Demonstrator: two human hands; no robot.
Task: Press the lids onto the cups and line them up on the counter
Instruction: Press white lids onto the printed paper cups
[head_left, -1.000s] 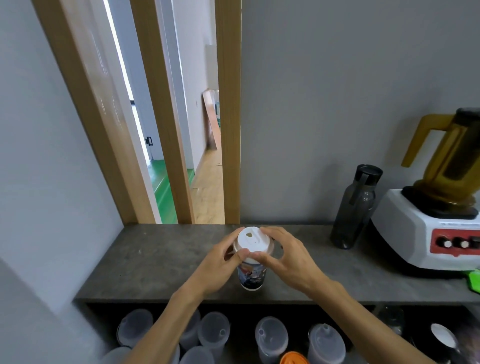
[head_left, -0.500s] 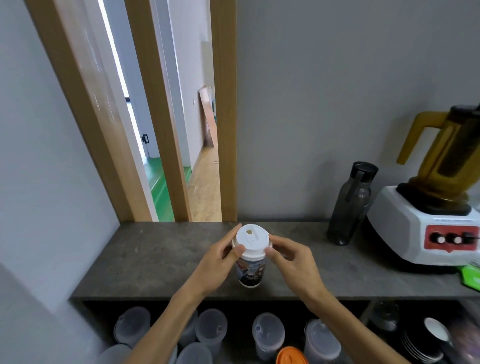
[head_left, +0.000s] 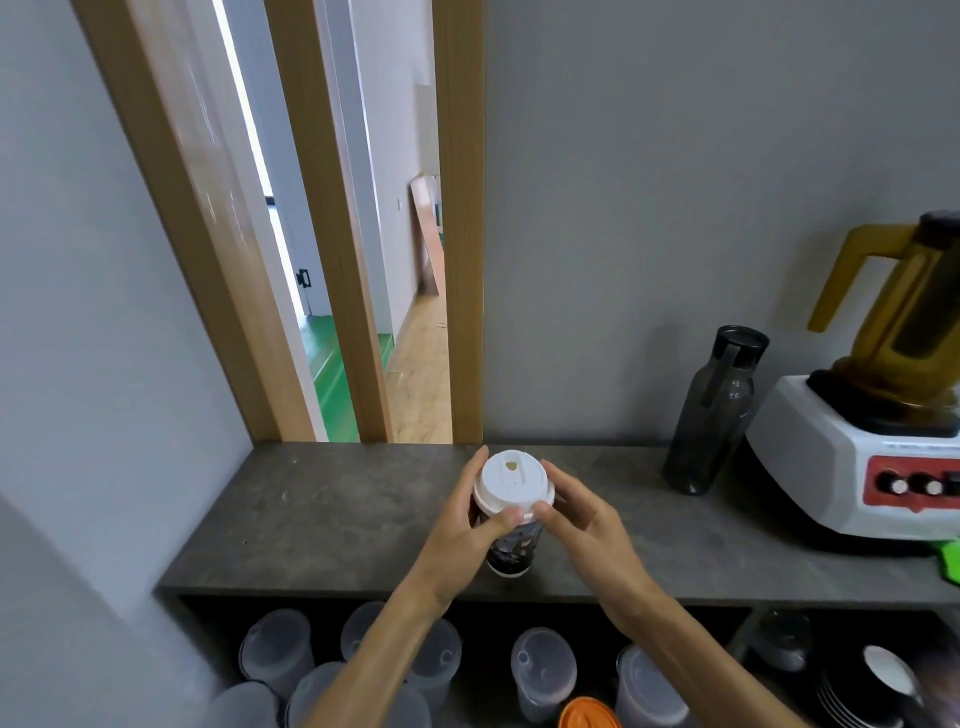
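A dark printed paper cup (head_left: 511, 552) stands upright near the front edge of the grey counter (head_left: 332, 514). A white lid (head_left: 513, 483) with a small sip hole sits on its rim. My left hand (head_left: 462, 530) wraps the cup's left side, thumb against the lid's front rim. My right hand (head_left: 582, 525) is on the right side, thumb and fingers at the lid's rim. Most of the cup's body is hidden by my hands.
A dark water bottle (head_left: 714, 410) stands at the back right, beside a white blender base with a yellow jug (head_left: 883, 415). On the shelf below the counter are several translucent lidded tumblers (head_left: 543, 670) and an orange lid (head_left: 589, 714). A doorway opens behind the counter's left half.
My right hand has come off the top of the lid and moved to its right rim. The cup has stayed in the same spot on the counter.
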